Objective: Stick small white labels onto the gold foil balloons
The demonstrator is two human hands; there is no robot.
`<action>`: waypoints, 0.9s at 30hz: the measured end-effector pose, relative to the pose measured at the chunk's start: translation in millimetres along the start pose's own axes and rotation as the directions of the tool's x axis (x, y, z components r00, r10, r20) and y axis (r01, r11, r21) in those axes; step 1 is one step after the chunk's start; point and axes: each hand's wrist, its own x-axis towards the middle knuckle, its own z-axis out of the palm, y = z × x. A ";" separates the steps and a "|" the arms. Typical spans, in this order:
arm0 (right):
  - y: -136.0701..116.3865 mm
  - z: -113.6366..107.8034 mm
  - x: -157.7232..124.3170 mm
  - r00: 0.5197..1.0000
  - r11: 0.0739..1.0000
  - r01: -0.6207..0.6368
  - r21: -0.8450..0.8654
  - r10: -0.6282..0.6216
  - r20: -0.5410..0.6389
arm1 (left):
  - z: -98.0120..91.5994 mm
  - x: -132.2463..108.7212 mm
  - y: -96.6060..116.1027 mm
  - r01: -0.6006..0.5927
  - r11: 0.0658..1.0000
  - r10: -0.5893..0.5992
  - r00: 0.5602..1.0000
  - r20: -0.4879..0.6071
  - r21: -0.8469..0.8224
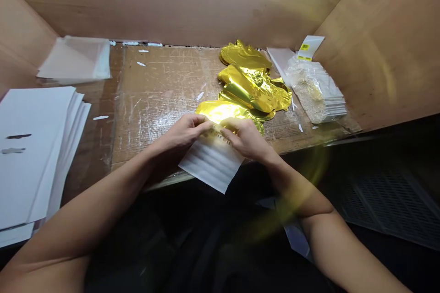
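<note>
A scuffed cardboard-topped workbench point(161, 82) is carrying crumpled gold foil balloons point(249, 82) at centre and a bundle of clear plastic bags point(314, 89) at right. Stacked white paper sheets point(34, 146) and translucent sheets point(77, 58) are lying at left.

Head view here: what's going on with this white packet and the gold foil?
A person's left hand and right hand pinch the top edge of a white ribbed flat packet at the front of a worn cardboard-covered bench. Crumpled gold foil balloons lie just behind it. A stack of white paper sheets sits to the left, and a bundle of clear plastic bags to the right.
</note>
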 end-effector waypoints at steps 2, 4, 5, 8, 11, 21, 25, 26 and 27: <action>1.9 6.6 -2.4 0.997 0.998 -0.006 -0.062 0.000 -0.082 | 1.3 0.1 -0.2 0.002 0.999 -0.002 1.000 -0.007 -0.042; 5.2 9.9 -1.4 0.993 0.990 0.009 -0.137 -0.025 -0.115 | 3.1 -0.2 -0.4 -0.011 0.997 0.009 1.000 -0.020 -0.076; 6.3 11.8 -0.8 0.990 0.983 0.019 -0.181 -0.044 -0.134 | 3.9 -0.5 -0.4 -0.014 0.996 0.012 1.000 -0.027 -0.089; 7.1 19.9 -0.7 0.976 0.950 0.057 -0.308 -0.118 -0.184 | 4.9 -1.5 0.3 -0.008 0.993 0.004 0.999 -0.036 -0.115; 6.6 29.3 -2.2 0.957 0.919 0.100 -0.382 -0.194 -0.217 | 4.0 -1.2 0.5 0.003 0.993 -0.005 1.000 -0.016 -0.118; 3.5 25.7 -0.8 0.925 0.978 -0.138 0.159 0.185 -0.331 | -4.4 1.8 -6.4 -0.051 0.992 0.042 0.996 0.081 0.112; 18.0 -1.6 6.1 0.900 0.880 -0.297 0.372 0.388 -0.199 | -14.7 1.7 -1.1 -0.298 0.874 0.219 0.947 0.236 0.384; 20.4 -4.4 8.4 0.910 0.884 -0.319 0.342 0.386 -0.149 | -16.3 2.0 -0.6 -0.368 0.825 0.261 0.921 0.289 0.428; 21.6 -4.7 10.4 0.920 0.897 -0.339 0.283 0.379 -0.098 | -17.3 2.3 -0.9 -0.416 0.786 0.283 0.900 0.333 0.457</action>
